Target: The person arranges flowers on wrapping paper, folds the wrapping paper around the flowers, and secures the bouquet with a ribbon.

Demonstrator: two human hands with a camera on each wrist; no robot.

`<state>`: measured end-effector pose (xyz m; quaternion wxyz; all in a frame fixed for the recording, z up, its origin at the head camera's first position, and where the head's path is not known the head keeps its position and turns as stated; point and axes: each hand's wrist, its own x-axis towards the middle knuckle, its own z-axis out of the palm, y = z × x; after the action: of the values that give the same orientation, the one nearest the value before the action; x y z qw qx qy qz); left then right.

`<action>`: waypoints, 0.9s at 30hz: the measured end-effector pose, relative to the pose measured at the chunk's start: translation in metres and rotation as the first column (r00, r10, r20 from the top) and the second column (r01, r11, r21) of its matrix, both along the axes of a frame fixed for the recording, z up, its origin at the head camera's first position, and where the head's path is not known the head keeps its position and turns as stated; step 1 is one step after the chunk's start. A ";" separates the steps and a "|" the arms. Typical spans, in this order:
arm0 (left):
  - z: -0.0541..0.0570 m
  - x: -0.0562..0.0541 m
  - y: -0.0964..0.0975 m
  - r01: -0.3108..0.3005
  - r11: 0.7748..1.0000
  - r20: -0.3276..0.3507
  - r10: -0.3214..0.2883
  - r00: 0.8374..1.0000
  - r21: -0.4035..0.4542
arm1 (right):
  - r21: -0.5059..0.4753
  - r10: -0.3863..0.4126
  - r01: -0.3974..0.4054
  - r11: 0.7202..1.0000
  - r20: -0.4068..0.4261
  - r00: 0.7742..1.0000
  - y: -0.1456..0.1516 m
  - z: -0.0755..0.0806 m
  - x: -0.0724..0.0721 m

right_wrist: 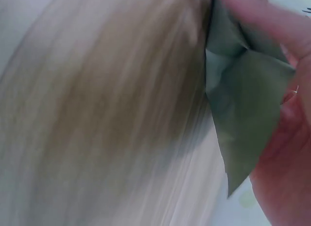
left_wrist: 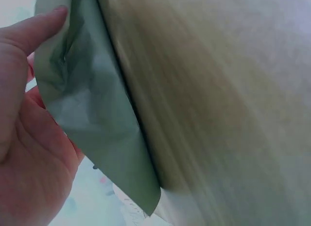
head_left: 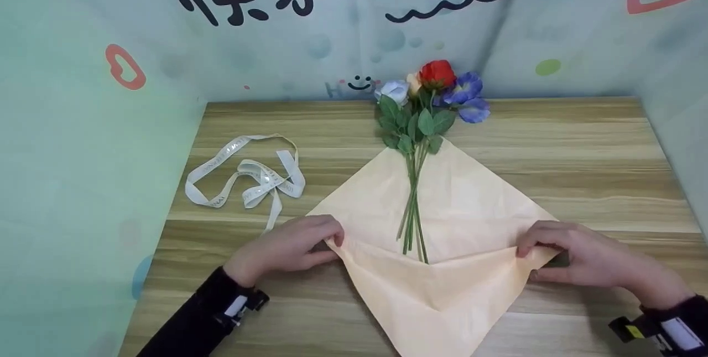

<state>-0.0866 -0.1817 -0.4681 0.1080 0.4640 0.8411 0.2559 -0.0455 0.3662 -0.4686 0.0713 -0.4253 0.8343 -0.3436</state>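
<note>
A sheet of peach wrapping paper (head_left: 481, 202) lies cornerwise on the table, its near part lifted into a fold. On it rests a bunch of artificial flowers (head_left: 426, 124), red, blue, purple and cream, the green stems pointing toward me. My left hand (head_left: 296, 243) pinches the paper's left side between thumb and fingers. On the right side, my right hand (head_left: 581, 252) grips the paper the same way. The stem ends sit right at the fold's upper edge. Both wrist views show the paper's grey-green underside (left_wrist: 97, 99) hanging from the hands.
A white printed ribbon (head_left: 268, 179) lies loosely looped on the wood-grain table (head_left: 603, 169), left of the paper. A pale printed backdrop (head_left: 310, 63) rises behind the table and along both sides. The flower heads reach to the table's back edge.
</note>
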 end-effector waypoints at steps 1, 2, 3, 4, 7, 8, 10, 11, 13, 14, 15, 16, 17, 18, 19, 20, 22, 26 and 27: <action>0.001 -0.001 0.000 0.005 1.000 0.022 -0.005 1.000 0.030 | -0.041 0.009 -0.006 0.999 0.057 0.998 0.001 0.000 0.000; 0.002 -0.001 0.000 0.006 0.998 0.046 -0.009 0.999 0.061 | -0.093 0.026 -0.016 0.996 0.108 0.994 0.002 0.000 0.000; 0.003 -0.002 0.000 0.007 0.996 0.070 -0.013 0.997 0.091 | -0.138 0.047 -0.026 0.990 0.148 0.988 0.004 -0.001 -0.001; 0.004 -0.003 0.000 0.007 0.993 0.094 -0.018 0.995 0.117 | -0.170 0.062 -0.032 0.985 0.172 0.983 0.005 -0.001 -0.001; 0.006 -0.004 -0.001 -0.010 0.984 0.146 -0.016 0.989 0.180 | -0.231 0.091 -0.047 0.972 0.182 0.979 0.007 -0.003 -0.002; 0.007 -0.004 -0.002 -0.021 0.981 0.163 -0.011 0.986 0.192 | -0.232 0.092 -0.055 0.971 0.152 0.984 0.008 -0.003 -0.003; 0.009 -0.006 -0.004 -0.039 0.978 0.191 -0.001 0.982 0.203 | -0.208 0.072 -0.047 0.977 0.113 0.991 0.009 -0.001 -0.004; 0.010 -0.007 -0.005 -0.053 0.978 0.207 0.009 0.978 0.204 | -0.198 0.059 -0.036 0.980 0.115 0.992 0.010 0.000 -0.004; 0.012 -0.009 -0.007 -0.079 0.978 0.245 0.030 0.969 0.195 | -0.179 0.036 -0.002 0.984 0.185 0.982 0.013 0.003 -0.003; 0.012 -0.010 -0.009 -0.094 0.978 0.270 0.041 0.962 0.186 | -0.163 0.018 0.018 0.986 0.216 0.976 0.015 0.005 -0.002; 0.013 -0.011 -0.010 -0.113 0.978 0.291 0.059 0.955 0.173 | -0.148 0.000 0.039 0.988 0.256 0.967 0.017 0.007 -0.001; 0.013 -0.012 -0.011 -0.135 0.978 0.311 0.080 0.947 0.157 | -0.127 -0.024 0.061 0.990 0.277 0.961 0.018 0.009 -0.001; 0.014 -0.012 -0.011 -0.156 0.978 0.332 0.102 0.938 0.140 | -0.103 -0.048 0.082 0.991 0.292 0.955 0.019 0.011 0.000; 0.014 -0.013 -0.012 -0.175 0.977 0.348 0.122 0.930 0.125 | -0.087 -0.066 0.095 0.992 0.296 0.953 0.020 0.012 0.000; 0.014 -0.013 -0.012 -0.191 0.975 0.360 0.139 0.923 0.112 | -0.066 -0.083 0.105 0.992 0.275 0.958 0.021 0.013 0.000; 0.014 -0.014 -0.012 -0.206 0.973 0.368 0.156 0.917 0.099 | -0.050 -0.096 0.112 0.993 0.253 0.963 0.021 0.013 0.000; 0.013 -0.015 -0.013 -0.227 0.970 0.385 0.178 0.905 0.084 | -0.029 -0.110 0.119 0.992 0.218 0.970 0.023 0.013 0.000; 0.011 -0.016 -0.014 -0.218 0.974 0.431 0.169 0.886 0.066 | -0.022 -0.098 0.107 0.994 0.236 0.967 0.025 0.012 0.001; 0.011 -0.016 -0.015 -0.208 0.976 0.445 0.159 0.881 0.063 | -0.020 -0.092 0.100 0.995 0.240 0.966 0.025 0.011 0.001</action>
<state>-0.1021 -0.1969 -0.4572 0.2440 0.3179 0.8203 0.4081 -0.0442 0.3914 -0.4572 0.1476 -0.3410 0.8337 -0.4085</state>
